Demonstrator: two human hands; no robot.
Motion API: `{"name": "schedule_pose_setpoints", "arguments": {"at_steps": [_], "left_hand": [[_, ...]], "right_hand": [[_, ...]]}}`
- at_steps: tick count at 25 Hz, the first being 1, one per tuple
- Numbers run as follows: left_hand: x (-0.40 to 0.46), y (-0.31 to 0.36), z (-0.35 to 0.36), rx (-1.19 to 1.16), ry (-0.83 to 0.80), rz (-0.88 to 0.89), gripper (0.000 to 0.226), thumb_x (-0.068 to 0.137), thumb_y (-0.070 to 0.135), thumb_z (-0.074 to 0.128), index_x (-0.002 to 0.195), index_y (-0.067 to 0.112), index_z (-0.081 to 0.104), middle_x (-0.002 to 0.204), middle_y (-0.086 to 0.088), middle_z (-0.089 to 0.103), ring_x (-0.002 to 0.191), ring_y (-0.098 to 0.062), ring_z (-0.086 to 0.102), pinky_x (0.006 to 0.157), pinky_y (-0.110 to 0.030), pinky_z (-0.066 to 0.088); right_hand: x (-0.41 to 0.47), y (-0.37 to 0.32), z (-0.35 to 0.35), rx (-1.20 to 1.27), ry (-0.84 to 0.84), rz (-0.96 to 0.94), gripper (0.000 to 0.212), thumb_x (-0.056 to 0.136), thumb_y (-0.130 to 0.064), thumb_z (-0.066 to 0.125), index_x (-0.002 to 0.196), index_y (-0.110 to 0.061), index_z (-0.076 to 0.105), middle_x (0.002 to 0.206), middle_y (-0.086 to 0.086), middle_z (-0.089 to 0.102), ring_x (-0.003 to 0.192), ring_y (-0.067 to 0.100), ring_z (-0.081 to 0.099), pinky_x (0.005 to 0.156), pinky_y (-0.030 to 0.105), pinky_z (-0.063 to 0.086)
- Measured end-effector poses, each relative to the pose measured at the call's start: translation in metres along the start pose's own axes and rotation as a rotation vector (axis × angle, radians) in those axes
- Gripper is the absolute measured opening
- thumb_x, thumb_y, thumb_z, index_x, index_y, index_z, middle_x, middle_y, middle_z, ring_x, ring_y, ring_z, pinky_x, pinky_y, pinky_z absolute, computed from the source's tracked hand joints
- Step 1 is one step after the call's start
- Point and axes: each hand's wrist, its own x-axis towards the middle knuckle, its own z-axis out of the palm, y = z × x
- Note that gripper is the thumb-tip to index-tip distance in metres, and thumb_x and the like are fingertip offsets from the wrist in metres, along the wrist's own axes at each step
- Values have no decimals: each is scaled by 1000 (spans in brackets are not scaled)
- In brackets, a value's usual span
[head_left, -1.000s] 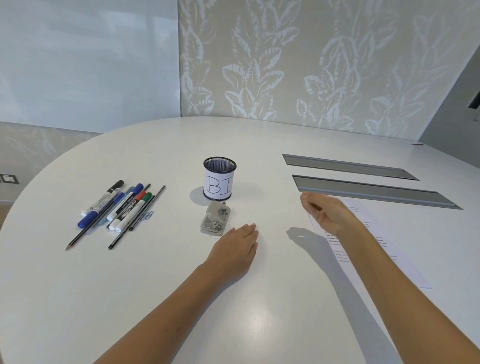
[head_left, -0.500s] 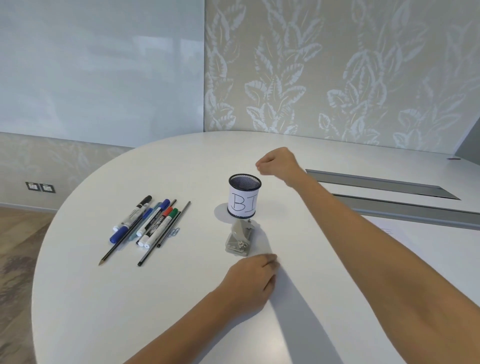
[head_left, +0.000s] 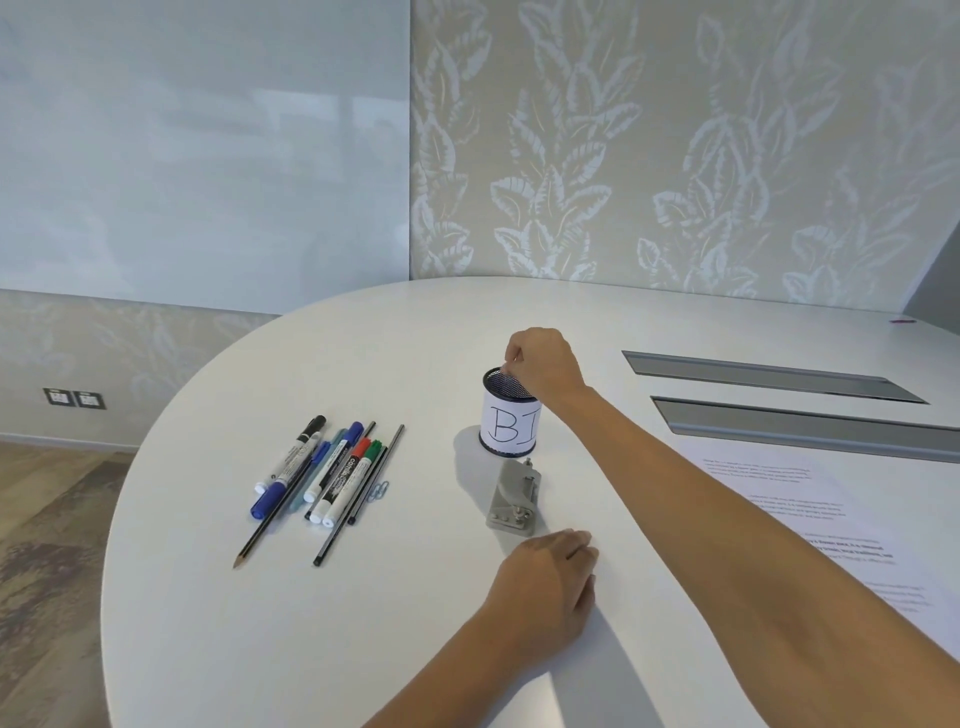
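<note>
The right hand (head_left: 543, 364) hangs over the mouth of a black mesh pen cup (head_left: 511, 427) labelled "BI", fingertips bunched at its rim; whether they pinch anything cannot be told. The left hand (head_left: 545, 587) rests palm down on the white table (head_left: 311, 649), fingers relaxed, holding nothing. Between the two hands lies a grey metal punch (head_left: 513, 501), just beyond the left one. Markers and pencils (head_left: 322, 475) lie well to the left of both hands; a printed sheet (head_left: 810, 514) lies under the right forearm.
</note>
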Motion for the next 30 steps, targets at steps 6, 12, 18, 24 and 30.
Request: {"name": "schedule_pose_setpoints", "arguments": {"at_steps": [6,12,18,24,30], "left_hand": [[19,-30,-33,125,241,-188,26,67,7,69,93,7,72,105,-12,70,96,-34,67,69,-35,54],[9,-65,-34,-210,34,-439,44,100,28,37,142,17,38,137,-10,51,119,-30,52,96,-40,43],[-5,-69,-33,-178,-24,-434,47,103,31,22,149,19,23,138,-7,54,128,-23,47,109,-43,27],[-26,-77,-43,-195,11,-461,49,102,30,24,150,16,23,150,-8,43,138,-25,38,116,-47,19],[-37,-71,-41,35,35,-493,41,103,19,28,140,2,34,161,-17,6,143,-32,23,108,-52,33]], "right_hand": [[-59,0,1,361,408,30,32,77,13,48,91,-3,71,98,13,66,84,23,61,77,26,46],[-157,7,46,473,181,265,25,91,-3,51,114,-7,61,114,6,58,100,24,60,88,36,49],[-180,-9,57,328,-67,209,32,103,-20,32,125,-10,52,122,8,58,113,27,55,90,37,44],[-184,-27,57,273,-215,162,46,105,-27,29,148,-12,31,157,7,29,144,20,27,115,31,24],[-208,-27,45,238,-200,179,51,104,-30,31,150,-9,25,158,7,26,145,22,26,116,37,24]]}}
